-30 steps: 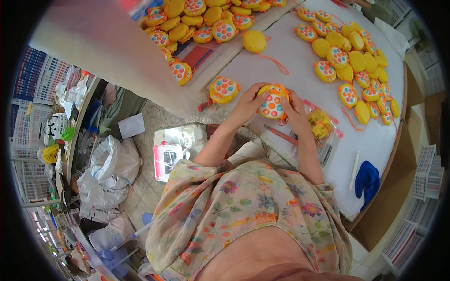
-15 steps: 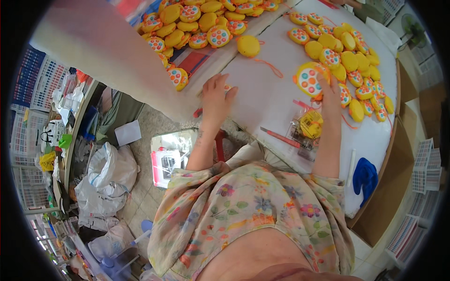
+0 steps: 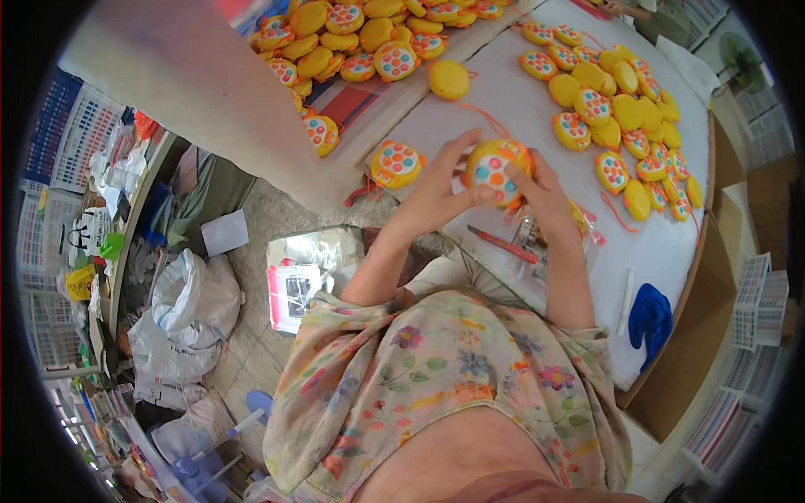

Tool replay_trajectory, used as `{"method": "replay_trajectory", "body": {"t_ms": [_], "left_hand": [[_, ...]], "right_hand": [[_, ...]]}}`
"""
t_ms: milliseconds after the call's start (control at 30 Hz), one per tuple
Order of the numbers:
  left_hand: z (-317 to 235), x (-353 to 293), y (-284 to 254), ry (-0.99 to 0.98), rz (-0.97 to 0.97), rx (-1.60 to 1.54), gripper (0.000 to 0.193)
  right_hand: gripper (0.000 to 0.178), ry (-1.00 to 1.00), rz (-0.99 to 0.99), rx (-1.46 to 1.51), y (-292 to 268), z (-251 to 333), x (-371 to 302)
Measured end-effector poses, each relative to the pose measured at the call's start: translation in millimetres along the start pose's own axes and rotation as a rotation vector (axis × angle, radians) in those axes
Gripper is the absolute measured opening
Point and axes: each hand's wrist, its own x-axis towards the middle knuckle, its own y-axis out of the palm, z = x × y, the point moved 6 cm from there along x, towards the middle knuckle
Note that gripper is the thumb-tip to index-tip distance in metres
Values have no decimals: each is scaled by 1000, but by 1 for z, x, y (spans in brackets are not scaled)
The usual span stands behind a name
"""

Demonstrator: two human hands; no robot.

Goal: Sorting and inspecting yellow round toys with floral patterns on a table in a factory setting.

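Note:
Both hands grip a yellow toy (image 3: 495, 170) with orange trim and a white face set with several coloured dots. My left hand (image 3: 444, 191) holds its left side, with the thumb across the lower part. On the right side, the fingers and thumb of my right hand (image 3: 543, 194) close around it. A matching toy (image 3: 397, 164) lies by the table's left edge, next to my left hand, with a red cord. Another toy (image 3: 449, 80) rests face down beyond my hands, near a loose orange cord (image 3: 485, 119). Below my right hand, a clear plastic package (image 3: 579, 222) is partly covered.
A red-handled slim tool (image 3: 507, 246) lies on the white table (image 3: 503, 92). Piles of toys lie at the far right (image 3: 625, 109) and far left (image 3: 377, 33). Right of my arm are a blue cloth-like item (image 3: 652, 323) and a white stick (image 3: 627, 302). White bags (image 3: 193, 302) stand at left.
My right hand has brought the toy left and nearer from beside the right pile. My left hand has moved right onto it, uncovering the toy at the table's left edge.

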Motion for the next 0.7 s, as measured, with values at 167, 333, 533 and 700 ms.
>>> {"method": "replay_trajectory", "body": {"t_ms": [167,333,533,700], "left_hand": [[25,-13,-43,-120,-403,1092,77],[73,-30,-61,-206,-403,1214,78],[53,-7,-41,-183,-330,797,76],[16,3,-4,31,-207,525,82]], "right_hand": [[39,-437,-571,576,-73,-2,18],[33,-295,-430,236,-53,-21,16],[38,-106,-148,168,7,-55,3],[43,43,-67,427,21,-53,1]]}}
